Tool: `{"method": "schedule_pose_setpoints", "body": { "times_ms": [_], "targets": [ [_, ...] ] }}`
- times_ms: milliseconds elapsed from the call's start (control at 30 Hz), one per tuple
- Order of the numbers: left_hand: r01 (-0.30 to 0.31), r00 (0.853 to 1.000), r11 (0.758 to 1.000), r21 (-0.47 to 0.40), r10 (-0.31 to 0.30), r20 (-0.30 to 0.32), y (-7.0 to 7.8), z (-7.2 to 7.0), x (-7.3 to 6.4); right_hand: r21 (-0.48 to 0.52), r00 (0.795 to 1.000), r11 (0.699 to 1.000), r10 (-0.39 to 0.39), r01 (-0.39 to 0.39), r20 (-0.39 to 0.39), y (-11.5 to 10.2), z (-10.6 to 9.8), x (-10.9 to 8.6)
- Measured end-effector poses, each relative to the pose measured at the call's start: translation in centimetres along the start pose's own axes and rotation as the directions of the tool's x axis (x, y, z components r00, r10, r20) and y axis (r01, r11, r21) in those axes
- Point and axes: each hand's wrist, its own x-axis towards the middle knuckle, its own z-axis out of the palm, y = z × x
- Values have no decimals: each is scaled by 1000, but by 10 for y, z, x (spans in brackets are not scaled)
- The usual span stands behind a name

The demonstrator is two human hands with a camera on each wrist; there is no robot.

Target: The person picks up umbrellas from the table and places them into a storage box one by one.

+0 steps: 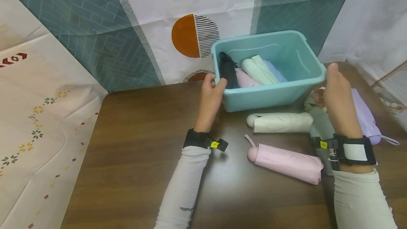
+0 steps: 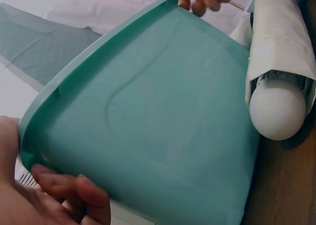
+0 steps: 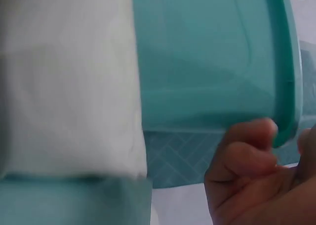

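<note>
A light teal plastic bin stands at the back of the table, with folded umbrellas inside. My left hand grips its front left corner, thumb over the rim and fingers curled beneath, as the left wrist view shows. At the opposite corner my right hand holds the rim, its curled fingers under the lip. In the bin lie a black folded umbrella, a pink one, a mint green one and a blue one, the pink partly covered.
A cream folded umbrella lies just in front of the bin, and a pink umbrella nearer me. A grey-green umbrella is partly under my right wrist. Beyond that hand rests a lilac umbrella. Patterned cloth hangs behind the table.
</note>
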Motion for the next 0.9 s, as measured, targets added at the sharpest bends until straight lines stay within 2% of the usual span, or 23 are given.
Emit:
{"method": "schedule_pose_setpoints", "body": {
  "times_ms": [33,67,200,267,300,367,467,667,800,900],
  "targets": [
    [7,1000,1000,-5,-7,4,0,0,0,-23,1000,1000,-19,19,8,1,-1,-2],
    [10,1000,1000,-9,-10,7,0,-1,0,-4,999,999,-32,32,18,2,-3,-5],
    [18,1000,999,-29,-18,-1,0,-1,0,207,996,976,-78,69,35,3,-6,-15],
    [14,1000,1000,-26,-14,-7,1,0,0,212,996,974,-89,81,28,2,-8,-20],
    [17,1000,1000,-23,-17,-13,1,0,-1,186,995,979,-93,87,22,1,-9,-23],
    [26,999,999,-22,-27,-21,2,1,-2,73,995,993,-98,96,12,-2,-10,-29],
    [50,998,998,-27,-51,-34,4,0,-2,-50,992,991,-127,127,0,-6,-7,-37],
    [85,995,995,-60,-87,-43,8,-2,-2,-154,968,956,-250,250,20,-10,-1,-56],
    [102,994,991,-81,-105,-25,8,-4,-2,-246,957,925,-275,290,95,-3,0,-76],
    [109,994,989,-97,-108,7,7,-5,-3,-276,951,913,-267,301,152,7,0,-93]
  ]
}}
